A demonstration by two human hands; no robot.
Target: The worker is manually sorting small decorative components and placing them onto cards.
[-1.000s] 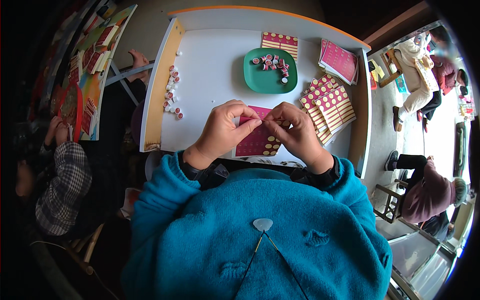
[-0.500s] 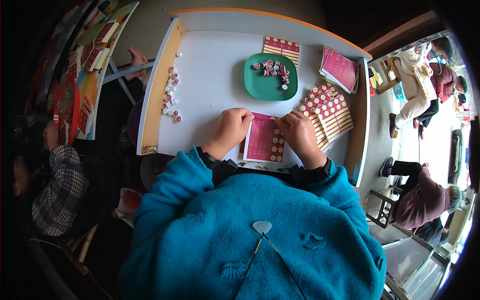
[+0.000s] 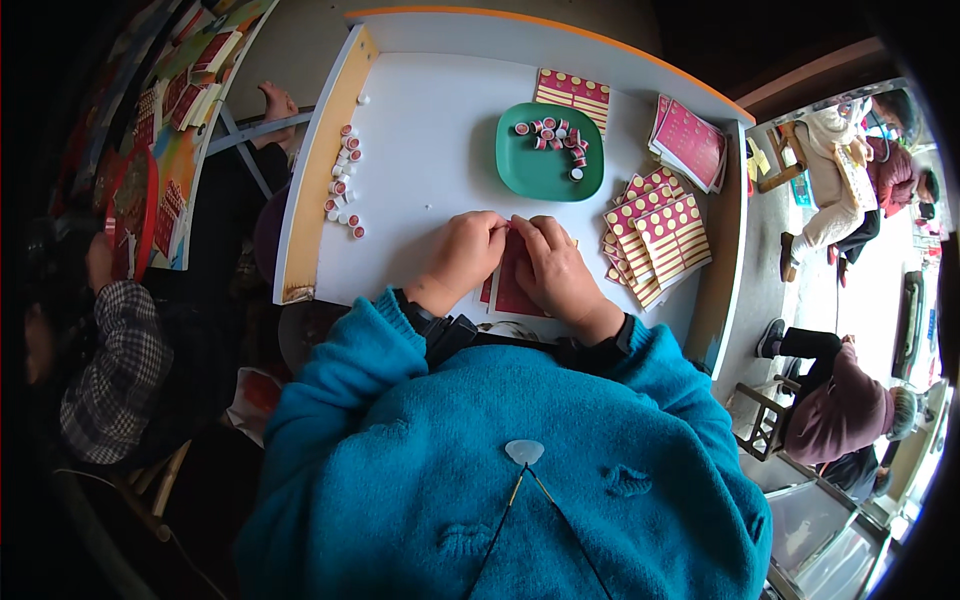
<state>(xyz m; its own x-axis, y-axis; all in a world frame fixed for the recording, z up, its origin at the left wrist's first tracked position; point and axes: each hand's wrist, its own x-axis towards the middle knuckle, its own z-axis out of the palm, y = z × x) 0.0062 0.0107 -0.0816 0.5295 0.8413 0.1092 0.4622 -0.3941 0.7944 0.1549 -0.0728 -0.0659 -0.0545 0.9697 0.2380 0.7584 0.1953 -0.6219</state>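
Though mostly covered by the right hand (image 3: 562,280), was visible as a maroon card (image 3: 508,292), running lengthwise away from the teal sweater (image 3: 430,430), just right of the left hand (image 3: 463,258), with both hands' fingertips drawn together, possibly pinching something too hidden to tell.

No legible text, numbers or signs. Maroon rectangular paper card (image 3: 512,288), centre: nothing readable. Stacked maroon paper sheets (image 3: 692,143), upper right: pale marks too small to read. Small red-and-white cylinders (image 3: 338,187), upper left: same.
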